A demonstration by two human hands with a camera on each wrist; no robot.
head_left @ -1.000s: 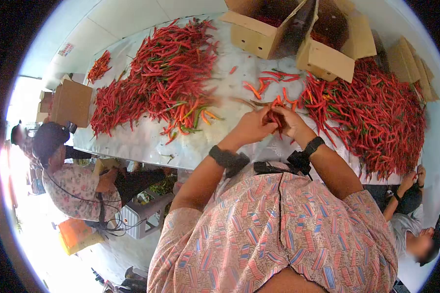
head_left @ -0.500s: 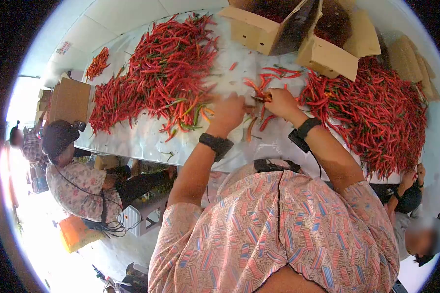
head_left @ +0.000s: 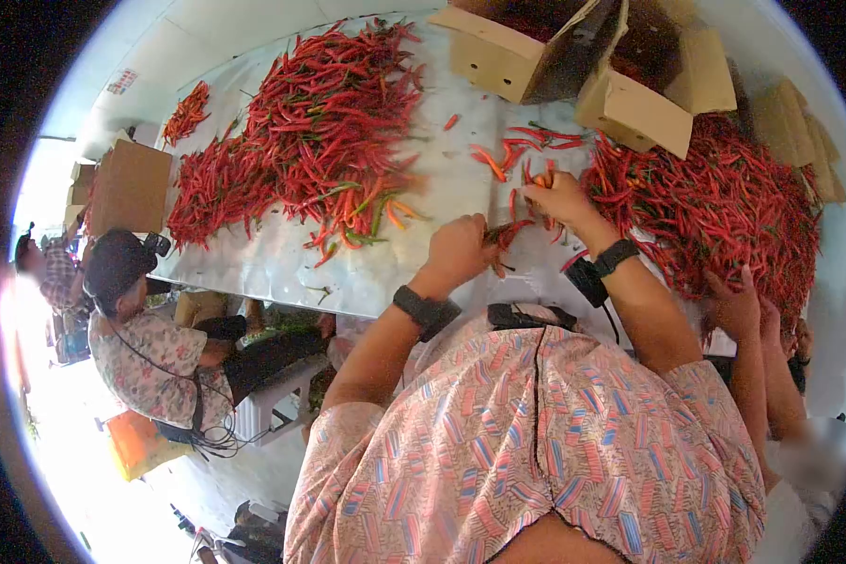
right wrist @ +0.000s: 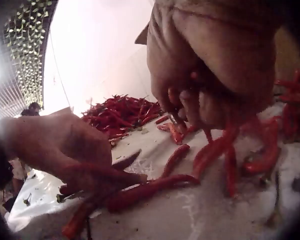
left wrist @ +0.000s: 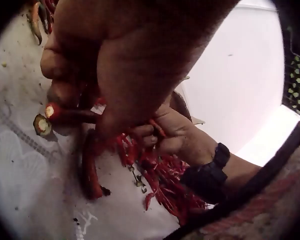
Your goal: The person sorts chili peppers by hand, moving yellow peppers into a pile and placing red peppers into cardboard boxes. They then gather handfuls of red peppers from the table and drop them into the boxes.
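1. The left hand curls its fingers round a few chillies, their ends sticking out towards the right hand; in the left wrist view two pale round ends show beside the fingers.
2. The right hand has its fingers bent in over the table, holding at least one red chilli; how many more it has is hidden.
3. The hands are near each other but apart, the right one a little farther from the body.
4. Loose chillies lie on the table below and beside the right hand, with more beyond it, towards the boxes.
5. Left of the hands spreads the left pile, mostly red, with some green and yellow at its near corner; a small pile lies past its far left side.
6. The right pile lies right of the right hand. Another person's hand is at its near edge.
7. Two open boxes stand at the table's far side.
8. At left, a person in a cap sits beside the table, near a carton.
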